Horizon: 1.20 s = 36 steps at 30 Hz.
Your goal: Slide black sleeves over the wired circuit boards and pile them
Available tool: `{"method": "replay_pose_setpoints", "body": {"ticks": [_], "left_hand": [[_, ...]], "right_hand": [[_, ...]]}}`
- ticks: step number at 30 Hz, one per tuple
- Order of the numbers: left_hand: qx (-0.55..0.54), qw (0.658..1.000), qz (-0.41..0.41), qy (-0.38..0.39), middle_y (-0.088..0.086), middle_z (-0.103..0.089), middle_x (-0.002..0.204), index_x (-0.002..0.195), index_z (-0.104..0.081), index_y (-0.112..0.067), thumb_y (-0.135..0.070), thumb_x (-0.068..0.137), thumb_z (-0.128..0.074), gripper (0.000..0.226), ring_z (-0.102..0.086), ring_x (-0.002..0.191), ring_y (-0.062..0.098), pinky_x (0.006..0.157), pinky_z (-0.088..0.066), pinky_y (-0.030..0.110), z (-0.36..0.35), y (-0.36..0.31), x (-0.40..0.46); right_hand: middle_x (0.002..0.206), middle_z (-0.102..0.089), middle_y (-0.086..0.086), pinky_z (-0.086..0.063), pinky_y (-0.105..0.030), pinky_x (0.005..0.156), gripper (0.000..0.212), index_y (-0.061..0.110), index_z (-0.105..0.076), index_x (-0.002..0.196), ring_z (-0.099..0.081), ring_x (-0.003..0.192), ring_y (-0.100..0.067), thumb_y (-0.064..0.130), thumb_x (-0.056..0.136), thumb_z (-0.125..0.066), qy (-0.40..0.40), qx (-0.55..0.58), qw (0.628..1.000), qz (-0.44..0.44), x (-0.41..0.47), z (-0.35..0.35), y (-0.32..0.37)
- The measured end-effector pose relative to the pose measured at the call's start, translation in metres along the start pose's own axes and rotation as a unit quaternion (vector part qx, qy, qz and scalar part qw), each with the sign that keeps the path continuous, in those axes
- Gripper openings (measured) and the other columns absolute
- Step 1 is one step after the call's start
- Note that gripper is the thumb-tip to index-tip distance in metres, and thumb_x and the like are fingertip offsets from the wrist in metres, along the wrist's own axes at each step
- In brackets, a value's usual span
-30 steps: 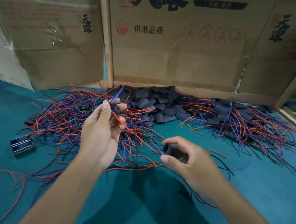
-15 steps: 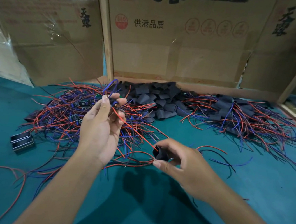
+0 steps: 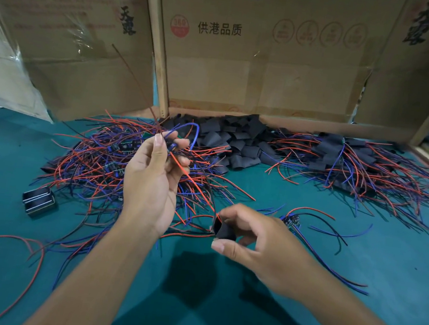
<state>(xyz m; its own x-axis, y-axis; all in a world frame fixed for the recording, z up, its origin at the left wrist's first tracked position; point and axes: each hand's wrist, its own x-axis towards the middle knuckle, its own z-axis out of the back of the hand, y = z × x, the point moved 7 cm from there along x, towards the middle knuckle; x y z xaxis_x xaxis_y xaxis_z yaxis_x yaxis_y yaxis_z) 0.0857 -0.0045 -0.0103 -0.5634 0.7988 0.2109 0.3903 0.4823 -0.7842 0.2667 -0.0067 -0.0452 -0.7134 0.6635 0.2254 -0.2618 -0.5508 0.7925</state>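
Right hand: the right hand, nearest the camera and low over the worktop, pinches one black sleeve between thumb and fingers, its open end turned toward the left.
Left hand: the left hand is raised above the near pile, fingertips pinching one wired board with a red lead trailing down toward the sleeve.
Step in hand: board and sleeve are apart; the leads look about to be threaded, so this piece is not yet sleeved.
Loose piece: one bare board lies just beyond the right hand.
Clip: one small black box sits at the left edge of the tangle.
Unsleeved pile: one tangle at mid left, too many to count; most work is left, I judge.
Spare sleeves: one heap against the cardboard, dozens.
Finished pile: one heap at far right, sleeved, uncountable.
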Motion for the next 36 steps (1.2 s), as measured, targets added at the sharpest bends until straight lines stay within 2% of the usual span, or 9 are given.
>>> {"method": "replay_pose_setpoints", "body": {"ticks": [6, 9, 13, 15, 18, 24, 31, 36], "left_hand": [[0.015, 1.000, -0.014, -0.005, 0.005, -0.069, 0.089, 0.101, -0.060, -0.012, -0.022, 0.106, -0.040, 0.023, -0.057, 0.059, 0.009, 0.059, -0.050, 0.018, 0.001, -0.002, 0.000], [0.014, 1.000, -0.022, -0.006, 0.005, -0.069, 0.089, 0.102, -0.059, -0.012, -0.022, 0.106, -0.040, 0.022, -0.057, 0.059, 0.009, 0.060, -0.050, 0.018, 0.001, -0.003, 0.000], [0.016, 0.999, -0.035, -0.005, -0.001, -0.071, 0.082, 0.101, -0.059, -0.012, -0.021, 0.107, -0.039, 0.023, -0.058, 0.058, 0.008, 0.059, -0.050, 0.019, 0.001, -0.005, 0.001], [0.020, 0.999, -0.041, -0.004, -0.002, -0.071, 0.082, 0.101, -0.060, -0.012, -0.021, 0.107, -0.039, 0.023, -0.058, 0.058, 0.009, 0.058, -0.050, 0.019, 0.001, -0.006, 0.000], [0.024, 0.998, -0.049, 0.002, 0.001, -0.071, 0.086, 0.102, -0.060, -0.012, -0.021, 0.107, -0.041, 0.022, -0.058, 0.060, 0.010, 0.060, -0.050, 0.020, 0.000, -0.007, -0.001], [0.012, 0.997, -0.076, 0.018, 0.004, -0.070, 0.086, 0.100, -0.060, -0.012, -0.019, 0.106, -0.041, 0.021, -0.059, 0.061, 0.013, 0.061, -0.051, 0.021, -0.005, -0.013, -0.003], [0.011, 0.997, -0.071, 0.020, 0.004, -0.070, 0.087, 0.099, -0.060, -0.012, -0.018, 0.106, -0.040, 0.022, -0.059, 0.061, 0.011, 0.062, -0.051, 0.021, -0.007, -0.013, -0.005], [0.011, 0.998, -0.068, 0.016, 0.003, -0.070, 0.084, 0.099, -0.060, -0.012, -0.018, 0.106, -0.040, 0.022, -0.059, 0.061, 0.011, 0.061, -0.052, 0.021, -0.007, -0.014, -0.006]], "right_hand": [[0.100, -0.071, 0.003, -0.052, -0.048, 0.088, 0.030, 0.032, -0.057, 0.106, -0.066, 0.092, -0.025, 0.048, 0.082, -0.068, 0.014, 0.089, 0.996, -0.017, 0.000, -0.006, -0.002], [0.105, -0.072, 0.002, -0.053, -0.041, 0.092, 0.023, 0.033, -0.059, 0.102, -0.069, 0.097, -0.020, 0.038, 0.084, -0.071, 0.027, 0.145, 0.989, -0.033, 0.000, -0.012, -0.005], [0.104, -0.073, 0.000, -0.052, -0.024, 0.074, 0.020, 0.027, -0.059, 0.099, -0.071, 0.096, -0.022, 0.031, 0.083, -0.070, 0.032, 0.209, 0.976, -0.053, 0.000, -0.017, -0.003], [0.103, -0.074, -0.006, -0.052, -0.025, 0.070, 0.021, 0.022, -0.058, 0.100, -0.070, 0.094, -0.029, 0.030, 0.084, -0.069, 0.030, 0.232, 0.970, -0.064, 0.000, -0.020, -0.003], [0.103, -0.073, -0.012, -0.052, -0.028, 0.068, 0.025, 0.018, -0.056, 0.101, -0.072, 0.091, -0.024, 0.033, 0.083, -0.067, 0.029, 0.257, 0.963, -0.082, 0.001, -0.023, -0.005], [0.101, -0.073, -0.015, -0.051, -0.027, 0.065, 0.030, 0.017, -0.054, 0.100, -0.073, 0.088, -0.023, 0.037, 0.082, -0.066, 0.021, 0.275, 0.957, -0.095, 0.002, -0.029, -0.007], [0.093, -0.073, -0.002, -0.051, -0.023, 0.064, 0.024, 0.012, -0.052, 0.103, -0.073, 0.088, -0.023, 0.025, 0.090, -0.068, 0.021, 0.264, 0.959, -0.099, 0.000, -0.034, -0.009], [0.102, -0.072, -0.013, -0.051, -0.028, 0.066, 0.026, 0.011, -0.051, 0.105, -0.073, 0.088, -0.023, 0.027, 0.090, -0.067, 0.014, 0.268, 0.958, -0.103, 0.001, -0.031, -0.008]]}}
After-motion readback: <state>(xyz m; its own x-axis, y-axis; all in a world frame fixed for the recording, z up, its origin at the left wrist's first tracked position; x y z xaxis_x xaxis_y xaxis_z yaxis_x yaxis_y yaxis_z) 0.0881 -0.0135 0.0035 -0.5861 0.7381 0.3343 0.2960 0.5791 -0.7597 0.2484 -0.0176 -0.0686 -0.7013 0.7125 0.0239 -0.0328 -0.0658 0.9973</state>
